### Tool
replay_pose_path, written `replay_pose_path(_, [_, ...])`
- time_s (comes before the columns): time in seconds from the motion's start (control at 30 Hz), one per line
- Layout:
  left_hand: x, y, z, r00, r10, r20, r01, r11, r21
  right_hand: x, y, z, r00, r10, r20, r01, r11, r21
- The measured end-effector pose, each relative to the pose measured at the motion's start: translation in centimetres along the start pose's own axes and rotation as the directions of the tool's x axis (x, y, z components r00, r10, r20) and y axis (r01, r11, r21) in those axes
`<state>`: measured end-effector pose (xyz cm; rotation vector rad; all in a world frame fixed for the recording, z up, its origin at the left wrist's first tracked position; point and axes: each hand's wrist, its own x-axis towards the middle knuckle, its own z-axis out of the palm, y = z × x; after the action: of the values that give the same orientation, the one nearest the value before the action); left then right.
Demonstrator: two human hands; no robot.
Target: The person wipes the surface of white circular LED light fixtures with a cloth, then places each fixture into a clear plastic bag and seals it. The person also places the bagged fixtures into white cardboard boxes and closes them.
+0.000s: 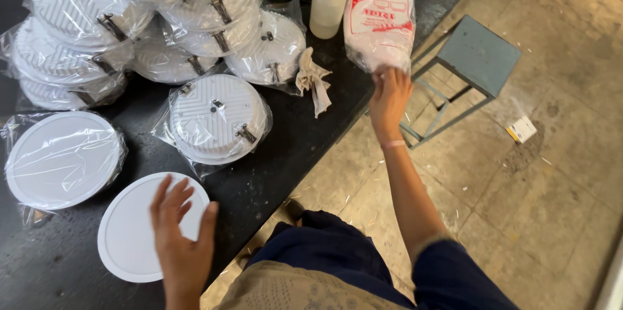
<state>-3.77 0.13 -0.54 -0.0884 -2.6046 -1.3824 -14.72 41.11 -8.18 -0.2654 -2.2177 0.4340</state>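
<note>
Your right hand (388, 99) is stretched out to the packet (379, 21) at the bench's (58, 264) far edge, fingers closed on its lower end; it looks light, soft and slick, so it will likely sag, and a pinch on a gathered corner seems safest. Your left hand (182, 232) hovers over the bare white disc (126, 235) near the front edge, fingers spread, gripping nothing that shows. The disc appears thin, stiff and light; take it by the rim. Bagged discs (217, 118) crowd the left; a bottle (328, 3), rag (315, 79) and stool (477, 57) flank the packet.
</note>
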Motion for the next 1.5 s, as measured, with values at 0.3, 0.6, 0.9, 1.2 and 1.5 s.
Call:
replay_pose_path(0.3, [3.4, 5.1, 7.0, 0.94, 0.337, 0.044, -0.312, 0.907, -0.281, 1.9, -13.3, -6.2, 0.596, -0.423, 0.683, -0.381, 0.599, 0.704])
replay_pose_path(0.6, [3.1, 3.8, 4.2, 0.973, -0.186, -0.136, 0.078, 0.823, -0.563, 3.6, -17.4, -3.8, 0.257, -0.65, 0.715, -0.504, 0.542, 0.673])
replay_pose_path(0.9, [-0.3, 6.1, -0.1, 0.869, -0.061, -0.492, -0.04, 0.981, -0.191, 1.5, -22.6, -3.3, 0.232, -0.787, 0.571, -0.573, 0.364, 0.735])
replay_pose_path(1.2, [-3.0, 5.2, -4.3, 0.662, -0.275, -0.697, -0.018, 0.924, -0.382, -0.3, -26.4, -5.7, 0.66, -0.7, 0.275, 0.092, 0.438, 0.894])
replay_pose_path(1.5, [-6.3, 2.1, -5.4, 0.592, -0.391, -0.704, -0.188, 0.783, -0.593, -11.9, -33.1, -3.9, 0.24, -0.837, 0.493, -0.654, 0.235, 0.719])
